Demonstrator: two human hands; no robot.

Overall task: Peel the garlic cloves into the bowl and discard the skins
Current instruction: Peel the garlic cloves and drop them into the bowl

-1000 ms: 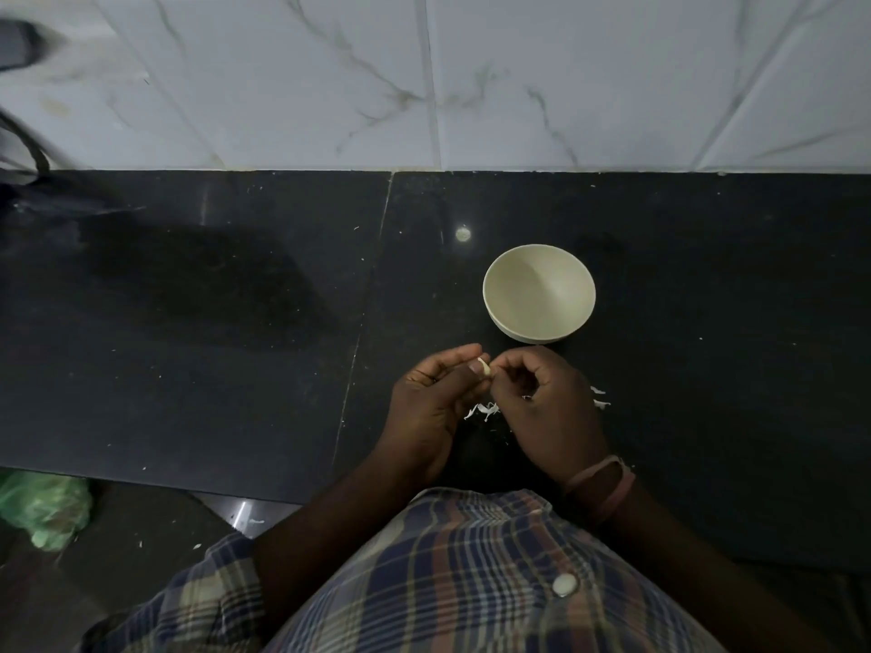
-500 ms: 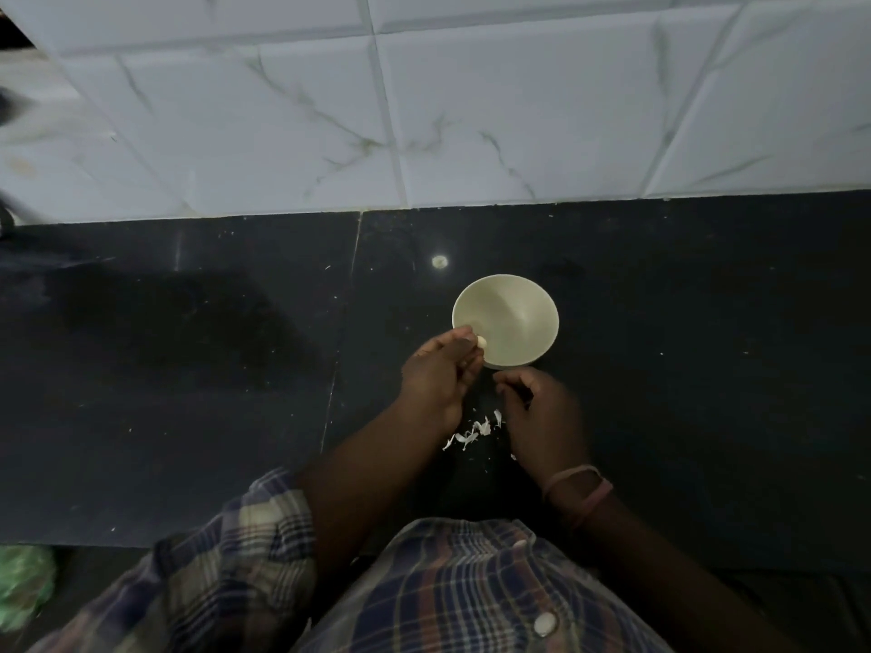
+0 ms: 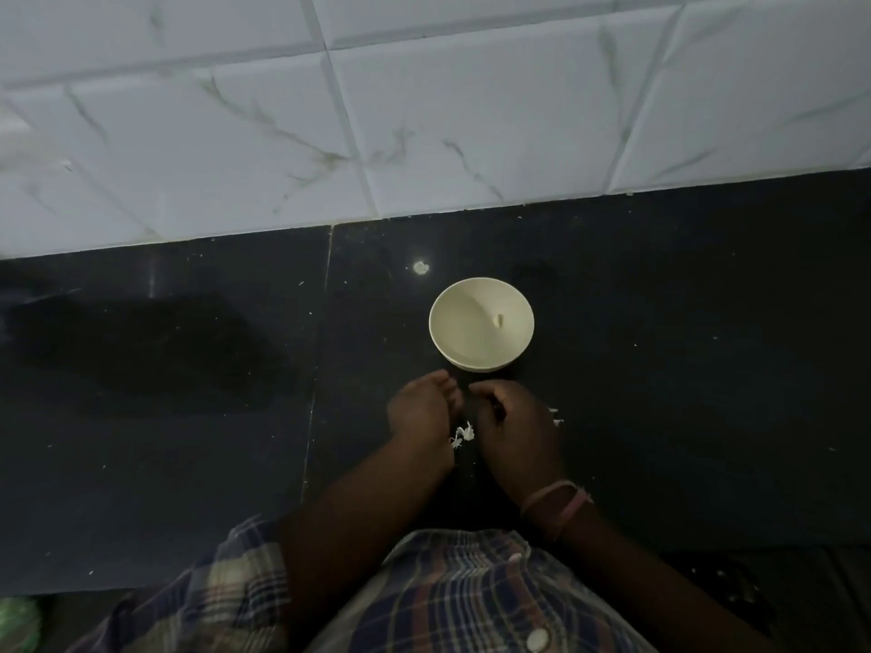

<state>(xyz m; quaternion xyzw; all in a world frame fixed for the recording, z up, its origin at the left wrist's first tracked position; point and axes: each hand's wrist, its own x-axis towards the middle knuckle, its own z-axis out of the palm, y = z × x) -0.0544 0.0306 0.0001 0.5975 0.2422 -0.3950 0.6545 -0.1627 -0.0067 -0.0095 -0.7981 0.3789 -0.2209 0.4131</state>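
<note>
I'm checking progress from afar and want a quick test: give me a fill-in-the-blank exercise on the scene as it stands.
1. The peeled garlic clove lies inside the ____.
2. The loose skins lie on the counter between the two ____.
3. The band is worn on the ____ wrist.
4. The wall behind the black counter is covered in white ____.

Missing words: bowl; hands; right; tiles

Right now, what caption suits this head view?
One peeled clove in the bowl, skins between both hands.
</note>
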